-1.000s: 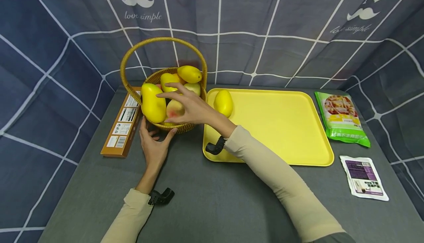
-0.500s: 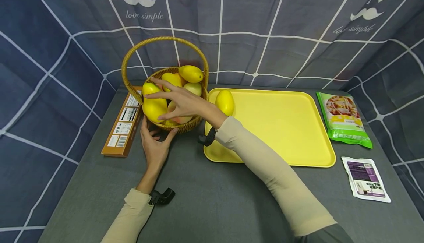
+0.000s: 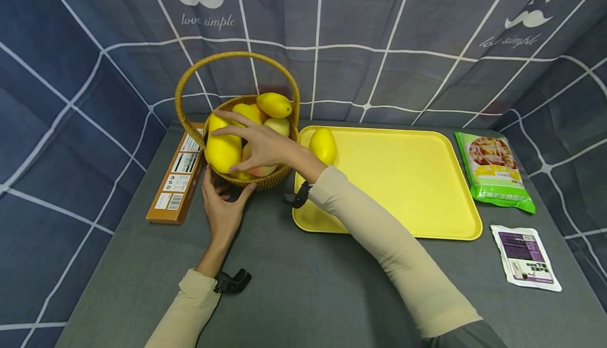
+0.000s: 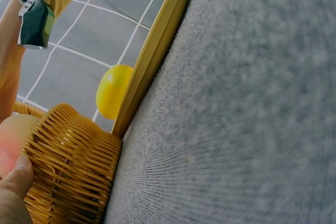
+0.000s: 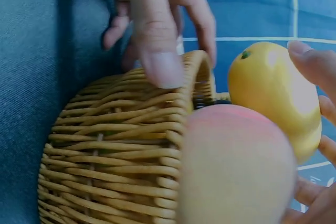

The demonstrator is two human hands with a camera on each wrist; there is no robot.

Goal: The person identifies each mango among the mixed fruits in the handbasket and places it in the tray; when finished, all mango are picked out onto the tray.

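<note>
In the head view a wicker basket (image 3: 274,181) with a tall arched handle holds several fruits. My right hand (image 3: 267,145) reaches over it, thumb and fingers spread around a large yellow mango (image 3: 222,153) at the basket's left side. The right wrist view has the thumb touching that mango (image 5: 270,85), just above a pink-tinged peach (image 5: 236,166). My left hand (image 3: 224,215) holds the near side of the basket; its thumb (image 4: 22,174) lies against the rim. Part of the peach is hidden under my right hand.
Right of the basket lies a yellow tray (image 3: 393,179), with one yellow fruit (image 3: 323,146) at its left end. A brown box (image 3: 173,184) sits left of the basket. A green food bag (image 3: 495,171) and a white-and-purple packet (image 3: 526,258) lie at the far right.
My right hand has moved left from above the peach onto the large mango, its fingers now around it. The mango has shifted slightly. My left hand stays at the basket.
</note>
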